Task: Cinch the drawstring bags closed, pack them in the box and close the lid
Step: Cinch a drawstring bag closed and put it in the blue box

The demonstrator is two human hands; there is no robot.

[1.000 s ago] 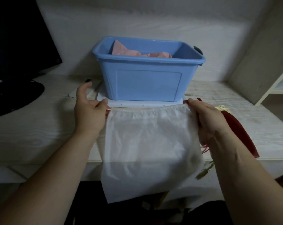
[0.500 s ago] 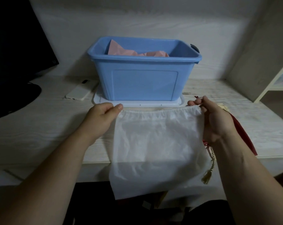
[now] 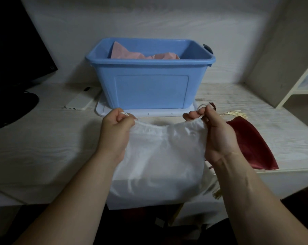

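Both hands grip the cord ends of the white bag point(image 3: 160, 156): left hand point(image 3: 116, 128) at its left corner, right hand point(image 3: 213, 131) at its right. The mouth runs left-right between them, near the blue box point(image 3: 149, 89).

Person, two limbs: bare left hand point(image 3: 117, 128) and bare right hand point(image 3: 218, 135) are shown on bare forearms.

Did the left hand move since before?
Yes. Gripping the white bag, the left hand slid right, from beside the blue box's left corner to its front.
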